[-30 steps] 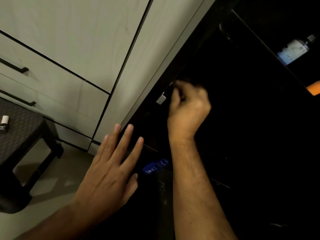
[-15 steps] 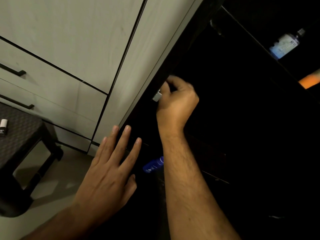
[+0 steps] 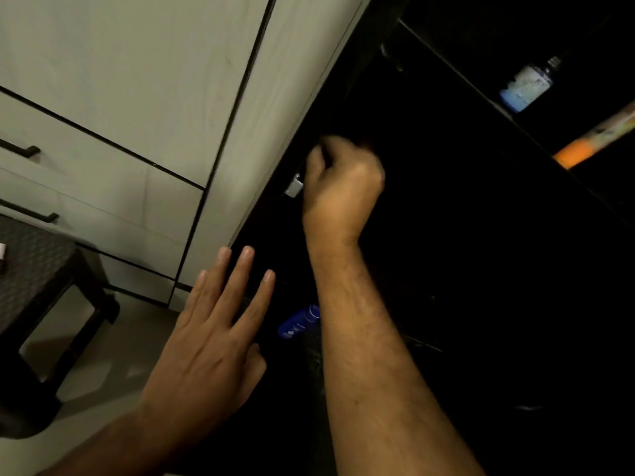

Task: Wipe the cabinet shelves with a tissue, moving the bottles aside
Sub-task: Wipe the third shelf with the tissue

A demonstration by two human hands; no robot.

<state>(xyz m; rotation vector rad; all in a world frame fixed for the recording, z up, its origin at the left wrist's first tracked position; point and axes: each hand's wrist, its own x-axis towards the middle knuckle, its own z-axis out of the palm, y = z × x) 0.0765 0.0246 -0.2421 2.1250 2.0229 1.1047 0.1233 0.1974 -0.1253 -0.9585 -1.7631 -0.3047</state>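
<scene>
here the right hand point(image 3: 342, 187) is reached into the dark cabinet point(image 3: 446, 235), fingers curled into a fist close by a small pale bit of hardware point(image 3: 293, 187) on the inner edge; whether it grips a tissue i cannot tell, the view is blurred and dim. the left hand point(image 3: 213, 338) is spread flat, fingers straight, holding nothing, near the bottom corner of the pale door point(image 3: 268, 132). a blue bottle point(image 3: 299, 321) lies low in the cabinet between the two arms. up on a higher shelf stands a bottle with a blue-white label point(image 3: 527, 85), with an orange thing point(image 3: 584, 146) just beside and below it. a dark woven stool point(image 3: 37, 269) sits at the left.
</scene>
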